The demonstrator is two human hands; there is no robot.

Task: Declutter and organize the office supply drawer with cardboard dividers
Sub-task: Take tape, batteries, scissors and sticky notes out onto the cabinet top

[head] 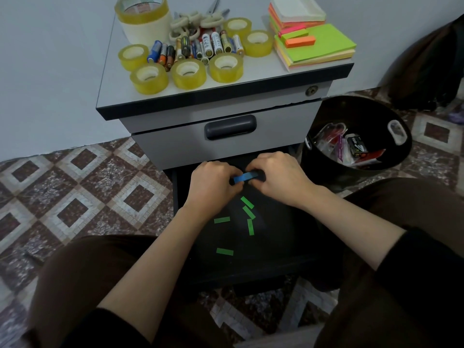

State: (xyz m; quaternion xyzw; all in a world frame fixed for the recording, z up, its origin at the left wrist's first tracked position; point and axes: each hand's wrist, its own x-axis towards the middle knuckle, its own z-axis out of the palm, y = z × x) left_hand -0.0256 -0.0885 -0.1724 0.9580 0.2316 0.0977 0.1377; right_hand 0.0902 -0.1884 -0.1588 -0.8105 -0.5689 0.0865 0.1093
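The lower drawer (276,247) of a small grey cabinet stands pulled out, its inside dark. Several green paper strips (247,213) lie scattered on its floor. At the drawer's back, my left hand (213,184) and my right hand (278,177) meet over a small blue strip (244,177). Each hand pinches one end of it with curled fingers. No cardboard dividers are in view.
On the cabinet top (251,76) sit several yellow tape rolls (187,74), a pile of batteries (200,47), scissors (211,18) and stacks of coloured sticky notes (313,43). The upper drawer (226,136) is closed. A black bin (356,136) with discarded packaging stands right. My knees flank the drawer.
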